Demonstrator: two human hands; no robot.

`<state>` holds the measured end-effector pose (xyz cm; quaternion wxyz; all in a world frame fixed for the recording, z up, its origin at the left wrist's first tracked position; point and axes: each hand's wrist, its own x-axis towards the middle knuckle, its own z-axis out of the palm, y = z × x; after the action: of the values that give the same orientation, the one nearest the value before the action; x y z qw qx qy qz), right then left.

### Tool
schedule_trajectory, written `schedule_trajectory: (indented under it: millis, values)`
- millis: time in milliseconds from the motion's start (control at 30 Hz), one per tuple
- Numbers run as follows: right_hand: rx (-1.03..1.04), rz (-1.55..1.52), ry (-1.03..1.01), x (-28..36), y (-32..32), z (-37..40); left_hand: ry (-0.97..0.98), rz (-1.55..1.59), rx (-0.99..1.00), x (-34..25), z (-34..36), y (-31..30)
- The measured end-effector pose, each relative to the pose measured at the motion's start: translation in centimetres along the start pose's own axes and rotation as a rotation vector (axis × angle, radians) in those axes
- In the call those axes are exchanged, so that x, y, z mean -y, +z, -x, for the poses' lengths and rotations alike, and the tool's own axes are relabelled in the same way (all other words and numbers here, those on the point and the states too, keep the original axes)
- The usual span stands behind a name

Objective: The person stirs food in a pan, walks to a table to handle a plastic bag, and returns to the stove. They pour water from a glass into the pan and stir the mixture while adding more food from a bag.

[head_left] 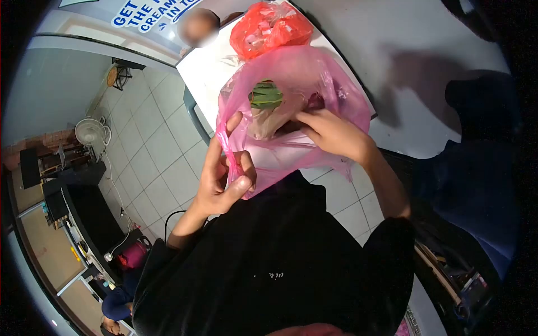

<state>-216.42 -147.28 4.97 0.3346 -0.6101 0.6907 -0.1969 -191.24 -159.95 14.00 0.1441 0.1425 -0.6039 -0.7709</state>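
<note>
Pink bag (280,152) partly hides the white table (203,73) beside a red bag (272,32).

And here's the white table (203,78), running from top centre to mid-frame, its pale top showing at the left and a dark edge down the right! At the top sits a red plastic bag (272,31), all crumpled; just below, mid-frame, a pink plastic bag (302,67) spreads wide across the surface. Over to the left, light floor tiles (151,126), with a white cable (115,185) trailing across them!
</note>
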Motion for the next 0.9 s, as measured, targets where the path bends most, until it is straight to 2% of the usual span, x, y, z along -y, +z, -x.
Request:
schedule_trajectory:
  millis: [33,67,133,267,333,367,433,567,700,733,900]
  values:
    - [-0.100,-0.016,-0.090,0.1,0.3,-1.2,0.005,-0.014,-0.014,-0.1,0.0,0.1]
    - [-0.102,-0.020,-0.088,0.7,0.5,-2.3,0.009,-0.030,-0.028,-0.3,-0.1,0.2]
    - [-0.381,0.246,-0.073,1.8,0.8,-4.2,0.013,-0.029,-0.045,-0.5,-0.3,0.5]
    - [-0.440,0.429,-0.185,-1.2,3.7,-7.9,0.043,-0.044,-0.092,-0.9,-0.2,0.4]
    - [-0.380,0.103,-0.318,-1.8,4.3,-9.4,0.077,-0.073,-0.117,-1.2,-0.3,0.2]
    - [-0.380,0.103,-0.320,-2.1,4.4,-9.7,0.110,-0.098,-0.145,-1.2,-0.4,0.1]
    - [-0.211,-0.044,-0.188,-1.3,3.4,-9.7,0.136,-0.128,-0.151,-1.1,-0.3,-0.1]
    - [-0.163,0.070,-0.164,0.0,0.1,-8.3,0.116,-0.146,-0.174,-1.4,-0.4,-0.3]
    - [-0.439,-0.228,-0.126,-1.0,-3.4,-5.4,0.095,-0.152,-0.206,-1.5,-0.4,-0.9]
    - [-0.430,-0.294,-0.095,-0.9,-3.9,-4.7,0.097,-0.151,-0.209,-1.6,-0.2,-0.8]
    - [-0.452,-0.229,-0.060,-0.7,-3.1,-2.1,0.103,-0.098,-0.163,-1.9,-0.1,-0.8]
